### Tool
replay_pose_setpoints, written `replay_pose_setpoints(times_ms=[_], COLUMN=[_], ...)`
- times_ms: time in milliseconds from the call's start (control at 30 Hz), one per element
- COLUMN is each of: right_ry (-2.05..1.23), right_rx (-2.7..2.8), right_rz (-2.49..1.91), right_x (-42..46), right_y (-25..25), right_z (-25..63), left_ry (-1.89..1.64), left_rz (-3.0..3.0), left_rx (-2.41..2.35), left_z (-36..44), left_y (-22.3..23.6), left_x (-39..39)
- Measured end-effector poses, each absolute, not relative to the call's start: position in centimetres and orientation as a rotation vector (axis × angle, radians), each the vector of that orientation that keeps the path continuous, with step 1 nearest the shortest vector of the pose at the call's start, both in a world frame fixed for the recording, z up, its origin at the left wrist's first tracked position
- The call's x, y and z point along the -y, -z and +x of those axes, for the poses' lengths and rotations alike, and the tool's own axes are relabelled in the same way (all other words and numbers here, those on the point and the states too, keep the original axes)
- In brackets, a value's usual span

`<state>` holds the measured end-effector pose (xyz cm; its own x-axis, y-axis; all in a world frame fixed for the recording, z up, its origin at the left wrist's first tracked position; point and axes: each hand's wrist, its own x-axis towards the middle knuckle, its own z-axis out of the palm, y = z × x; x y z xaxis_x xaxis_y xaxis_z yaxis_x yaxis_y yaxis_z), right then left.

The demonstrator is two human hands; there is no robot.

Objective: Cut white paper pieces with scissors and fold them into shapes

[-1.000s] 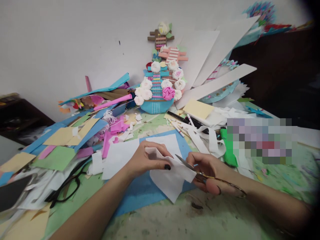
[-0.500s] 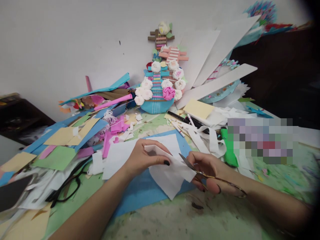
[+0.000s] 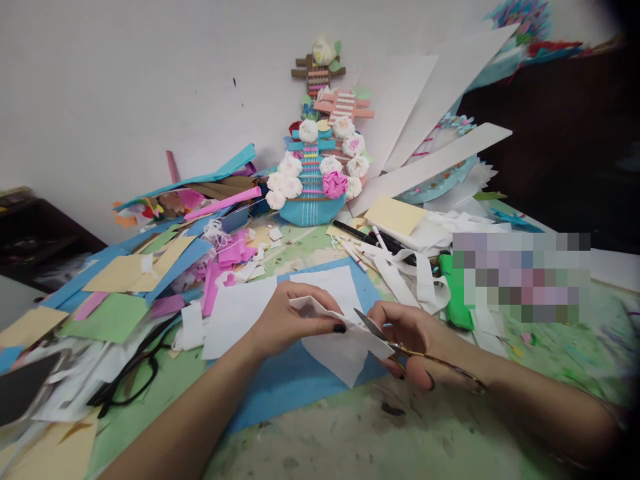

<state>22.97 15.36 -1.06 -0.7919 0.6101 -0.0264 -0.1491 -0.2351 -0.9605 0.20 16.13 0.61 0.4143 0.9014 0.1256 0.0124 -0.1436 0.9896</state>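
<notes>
My left hand [image 3: 295, 313] pinches a folded white sheet of paper [image 3: 340, 357] between thumb and fingers, its loose part hanging toward the table. In my right hand [image 3: 407, 333] is a pair of scissors [image 3: 375, 330] with gold-coloured handles, the thumb and fingers closed on them. The blades point up and left, at the paper's right side. Beneath both hands lies a blue sheet [image 3: 270, 393], with white paper [image 3: 235, 313] partly over it. The lower blade is largely hidden by the paper.
Behind stand paper instrument models [image 3: 313, 210] with paper flowers. At left are coloured sheets [image 3: 110, 317], black-framed glasses [image 3: 145, 367] and a dark flat device [image 3: 30, 387]. Markers [image 3: 353, 231], white strips [image 3: 390, 273] and a green object [image 3: 455, 293] lie at right.
The hanging part of the white paper has lifted slightly and shifted a little. Both hands keep their grips, with small movements of the scissors. The view has tilted slightly.
</notes>
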Motion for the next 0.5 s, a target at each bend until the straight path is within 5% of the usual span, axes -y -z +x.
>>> replay_pose_setpoints(times_ms=[500], right_ry=[-2.119], right_rx=[1.516], right_rz=[-0.609], right_x=[-15.4], right_y=[2.2], right_z=[23.8], left_ry=[-0.961], left_rz=[1.562], left_rx=[-0.674], left_z=[-0.2], left_y=[-0.5], left_x=[-16.4])
